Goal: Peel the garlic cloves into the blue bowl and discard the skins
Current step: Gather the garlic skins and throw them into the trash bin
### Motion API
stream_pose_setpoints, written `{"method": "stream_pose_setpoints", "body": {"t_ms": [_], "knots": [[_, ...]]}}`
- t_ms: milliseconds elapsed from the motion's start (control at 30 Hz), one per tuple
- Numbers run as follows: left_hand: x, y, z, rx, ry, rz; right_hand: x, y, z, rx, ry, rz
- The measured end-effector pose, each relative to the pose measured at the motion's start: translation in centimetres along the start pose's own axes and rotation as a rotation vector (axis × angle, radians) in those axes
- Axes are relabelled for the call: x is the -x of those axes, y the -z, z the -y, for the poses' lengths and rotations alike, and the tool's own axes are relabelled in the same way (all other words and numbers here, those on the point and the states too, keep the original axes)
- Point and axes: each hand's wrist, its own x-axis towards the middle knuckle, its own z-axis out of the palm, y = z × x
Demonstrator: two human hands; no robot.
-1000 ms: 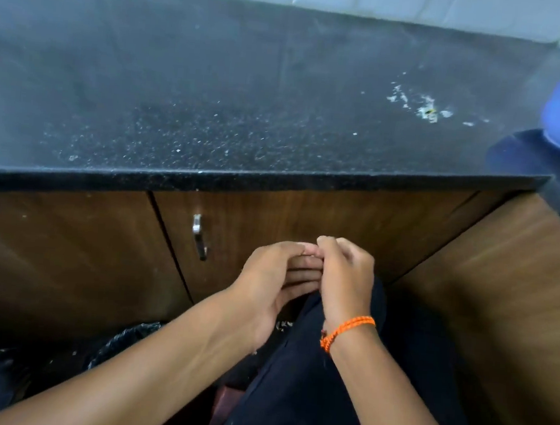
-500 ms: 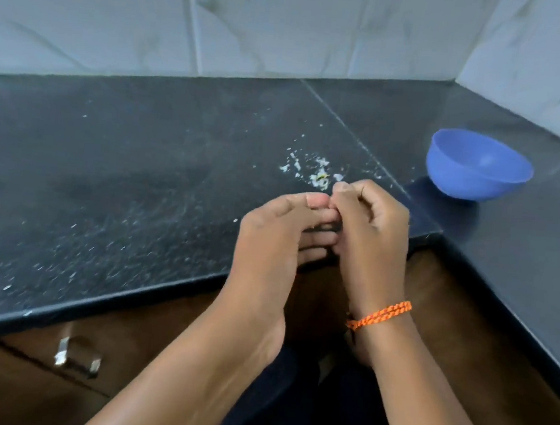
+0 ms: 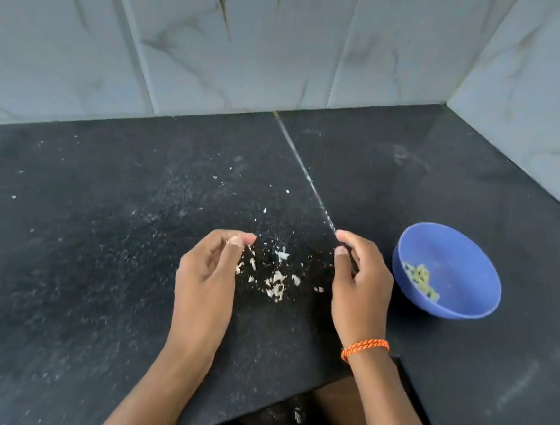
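My left hand hovers over the black counter, thumb and fingertips pinched on a small pale scrap of garlic skin. My right hand, with an orange thread band at the wrist, is curled with thumb against forefinger as if round a garlic clove; the fingers hide it. A small heap of garlic skins lies on the counter between the two hands. The blue bowl stands just right of my right hand. Several peeled pale-green garlic pieces lie in its bottom.
The black stone counter is dusted with fine white flecks. It bends in an L, with its front edge near my wrists and my dark-clothed lap below. Grey marbled tile walls close off the back and right.
My view has lifted from the cupboard fronts to the counter. My hands, joined at the fingertips before, have risen over the counter and drawn apart, the right one towards the bowl.
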Motion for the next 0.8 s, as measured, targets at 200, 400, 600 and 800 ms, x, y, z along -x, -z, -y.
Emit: {"method": "stream_pose_setpoints", "body": {"t_ms": [200, 400, 600, 800], "knots": [[-2.5, 0.8, 0.0, -0.051, 0.052, 0.038, -1.6, -0.9, -0.4, 0.193, -0.118, 0.22], [-4.2, 0.1, 1.1, -0.154, 0.089, 0.093, 0.2, -5.3, 2.2, 0.348, -0.072, 0.364], [-5.3, 0.2, 0.9, -0.136, 0.135, 0.079, 1.1, -8.3, 6.0, 0.196, -0.004, 0.48], [-6.0, 1.4, 0.4, -0.245, 0.127, 0.061, -6.4, -8.7, 4.1, 0.334, 0.111, 0.481]]}}
